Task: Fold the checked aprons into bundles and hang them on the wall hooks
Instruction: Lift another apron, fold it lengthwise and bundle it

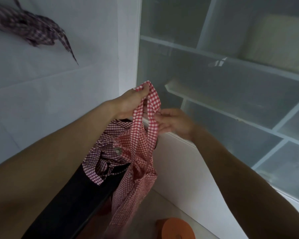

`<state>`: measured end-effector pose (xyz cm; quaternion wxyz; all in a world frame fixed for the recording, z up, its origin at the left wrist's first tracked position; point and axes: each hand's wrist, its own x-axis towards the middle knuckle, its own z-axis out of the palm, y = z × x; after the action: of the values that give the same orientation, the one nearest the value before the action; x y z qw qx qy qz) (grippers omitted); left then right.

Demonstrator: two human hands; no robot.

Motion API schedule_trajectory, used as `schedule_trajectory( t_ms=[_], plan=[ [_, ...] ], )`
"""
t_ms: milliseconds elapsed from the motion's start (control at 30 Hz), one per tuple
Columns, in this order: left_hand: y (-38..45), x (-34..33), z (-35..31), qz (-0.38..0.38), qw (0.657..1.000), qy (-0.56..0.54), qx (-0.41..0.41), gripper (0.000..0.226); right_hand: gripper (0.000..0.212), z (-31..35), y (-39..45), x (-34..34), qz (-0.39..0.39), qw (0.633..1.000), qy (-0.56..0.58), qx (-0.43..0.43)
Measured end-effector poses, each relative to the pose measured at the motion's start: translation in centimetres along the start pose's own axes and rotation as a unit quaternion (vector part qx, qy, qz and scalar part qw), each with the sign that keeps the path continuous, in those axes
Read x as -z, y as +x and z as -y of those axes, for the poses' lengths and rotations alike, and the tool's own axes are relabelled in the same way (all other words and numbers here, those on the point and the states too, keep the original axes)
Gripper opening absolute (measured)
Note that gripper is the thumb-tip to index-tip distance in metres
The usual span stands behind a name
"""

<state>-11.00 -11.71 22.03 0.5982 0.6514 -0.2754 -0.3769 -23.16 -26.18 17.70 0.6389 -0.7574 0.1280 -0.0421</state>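
A red-and-white checked apron [136,163] hangs in front of me. My left hand [131,102] grips the top of its neck strap loop, lifted toward the wall corner. My right hand [173,124] pinches the same strap a little lower, on its right side. A dark purple checked apron [104,149] lies bunched over a black surface [72,200] just behind the red one. Another purple checked apron [29,30] hangs as a bundle on the white wall at the upper left; its hook is hidden.
A frosted glass cabinet [231,75] with white shelves fills the right side, above a white ledge [179,152]. An orange round object [176,228] sits on the floor at the bottom. The white wall [59,100] runs along the left.
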Motion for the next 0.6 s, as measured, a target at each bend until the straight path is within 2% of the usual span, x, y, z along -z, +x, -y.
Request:
schedule_trajectory(
  t_ms=[100, 167, 233, 267, 333, 367, 433, 500, 533, 600],
  plan=[
    [-0.9, 2.4, 0.2, -0.016, 1.0, -0.02, 0.009, 0.059, 0.009, 0.7, 0.2, 1.1, -0.098, 0.995, 0.015, 0.015],
    [-1.5, 4.1, 0.9, -0.023, 0.999, -0.044, 0.021, 0.058, 0.007, 1.3, 0.3, 2.5, -0.143, 0.987, 0.068, 0.023],
    [-1.7, 5.2, 1.6, -0.007, 0.998, -0.062, 0.02, 0.059, 0.004, 1.3, 0.4, 2.8, -0.079, 0.993, 0.087, 0.003],
    [-1.6, 5.3, 1.7, 0.007, 0.999, -0.05, 0.016, 0.059, 0.019, 1.0, 0.5, 2.3, -0.035, 0.998, 0.058, -0.015],
    [-1.4, 4.4, 1.4, 0.048, 0.999, -0.006, 0.01, 0.057, 0.058, -0.1, 1.0, -0.1, 0.036, 0.996, -0.072, -0.041],
    [-1.5, 3.7, 1.0, 0.08, 0.997, 0.016, 0.012, 0.056, 0.064, -0.5, 1.2, -1.6, 0.062, 0.989, -0.132, -0.033],
    [-2.0, 2.9, 0.2, 0.153, 0.986, 0.07, 0.02, 0.057, 0.05, -1.2, 2.3, -4.1, 0.104, 0.982, -0.153, -0.026],
    [-2.6, 2.7, -0.6, 0.195, 0.972, 0.124, 0.038, 0.06, 0.05, -2.2, 3.1, -5.4, 0.103, 0.989, -0.09, -0.064],
    [-2.8, 2.9, -0.8, 0.198, 0.969, 0.142, 0.051, 0.061, 0.048, -2.5, 3.3, -5.8, 0.088, 0.992, -0.059, -0.067],
    [-3.0, 4.0, -0.8, 0.167, 0.969, 0.162, 0.079, 0.064, 0.027, -2.0, 3.1, -5.7, 0.045, 0.995, -0.063, -0.057]
  ],
)
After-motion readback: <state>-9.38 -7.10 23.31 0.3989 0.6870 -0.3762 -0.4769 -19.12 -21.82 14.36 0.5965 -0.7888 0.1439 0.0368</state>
